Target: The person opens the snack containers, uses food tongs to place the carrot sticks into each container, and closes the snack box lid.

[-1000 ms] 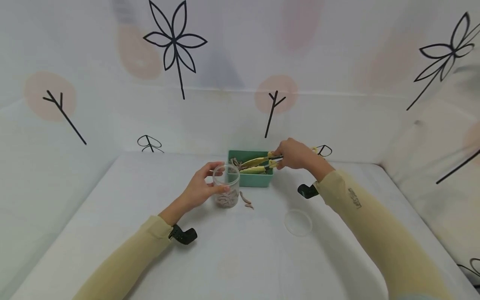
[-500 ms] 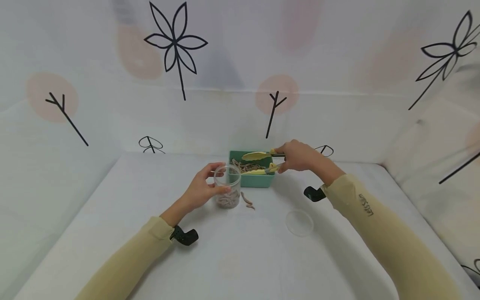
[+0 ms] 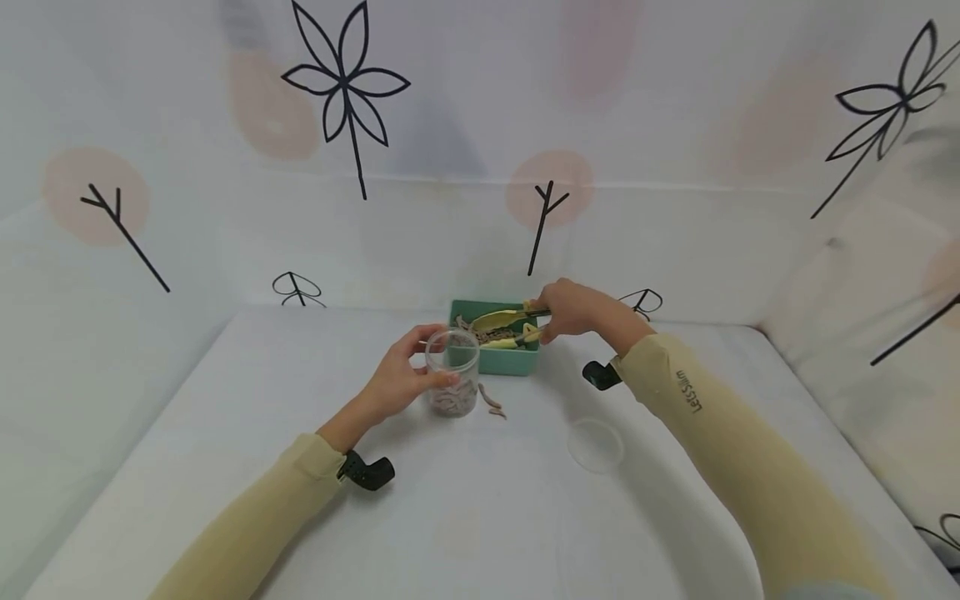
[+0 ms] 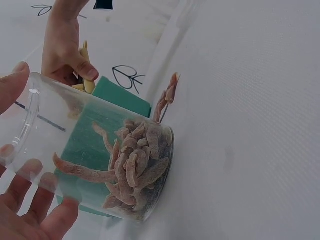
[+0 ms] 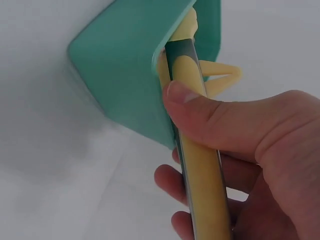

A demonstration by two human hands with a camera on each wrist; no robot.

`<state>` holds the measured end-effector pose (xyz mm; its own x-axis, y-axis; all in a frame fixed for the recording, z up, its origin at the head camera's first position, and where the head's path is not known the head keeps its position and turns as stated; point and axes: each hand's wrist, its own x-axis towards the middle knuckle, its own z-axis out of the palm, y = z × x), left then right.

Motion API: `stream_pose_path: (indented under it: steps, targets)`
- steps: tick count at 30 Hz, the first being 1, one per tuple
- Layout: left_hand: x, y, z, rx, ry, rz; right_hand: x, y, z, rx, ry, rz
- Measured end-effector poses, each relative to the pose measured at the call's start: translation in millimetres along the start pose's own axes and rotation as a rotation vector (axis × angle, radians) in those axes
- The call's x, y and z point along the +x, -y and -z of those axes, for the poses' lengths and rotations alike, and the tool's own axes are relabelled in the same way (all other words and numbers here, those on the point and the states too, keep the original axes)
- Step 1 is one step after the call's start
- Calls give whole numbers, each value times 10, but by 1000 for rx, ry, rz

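Note:
My left hand grips a clear plastic jar, thumb on the near side and fingers around the far side. Brownish dried strips lie heaped in the jar's bottom, and one longer strip leans toward its mouth. Right behind the jar stands a green rectangular box with more such strips inside. Yellow-tipped metal tongs are held in my right hand, thumb along one arm. Their tips reach down into the box, a small gap between them; the box wall hides the very ends in the right wrist view.
Several loose strips lie on the white table beside the jar. A clear round lid rests to the right, under the right forearm's side. The patterned cloth wall rises close behind the box.
The tongs spread wide over the box half a second ago; now their arms are closer together and their tips lower among the strips. My right hand has shifted left. My left hand holds still.

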<state>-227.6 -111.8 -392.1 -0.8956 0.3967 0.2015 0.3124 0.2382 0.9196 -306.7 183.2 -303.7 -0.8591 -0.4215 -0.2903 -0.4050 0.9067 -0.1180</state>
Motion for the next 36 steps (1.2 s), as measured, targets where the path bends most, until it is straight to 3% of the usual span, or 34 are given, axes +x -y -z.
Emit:
stream_pose_path:
  steps: [8, 21, 27, 30, 36]
  targets:
    - [36, 38, 13, -4, 1, -1, -25, -66, -1, 40, -57, 29]
    - [-32, 8, 72, -10, -1, 8, -167, -211, -22, 29, -71, 38]
    - [-30, 7, 67, -4, 3, 24, -238, -275, -123, 114, -127, 50]
    - [-43, -42, 68, 7, 8, 36, -268, -315, -185, 188, -156, 49]
    - [-79, -197, 61, 20, 19, 41, -311, -398, -237, 235, -200, 76]
